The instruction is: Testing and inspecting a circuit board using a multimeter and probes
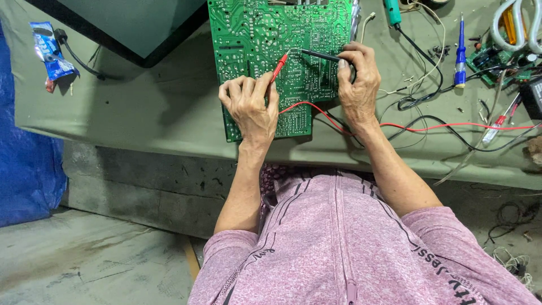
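Note:
A large green circuit board lies solder side up on a green-covered bench. My left hand rests on the board's lower part and grips a red test probe, tip touching the board. My right hand sits at the board's right edge and holds a black test probe, tip pointing left toward the red one. The two tips nearly meet on the board. A red lead and a black lead trail off to the right.
A dark screen panel lies at the top left, a blue wrapper beside it. To the right are a blue screwdriver, a teal-handled tool, a red screwdriver, loose wires and small parts. Concrete floor lies below the bench.

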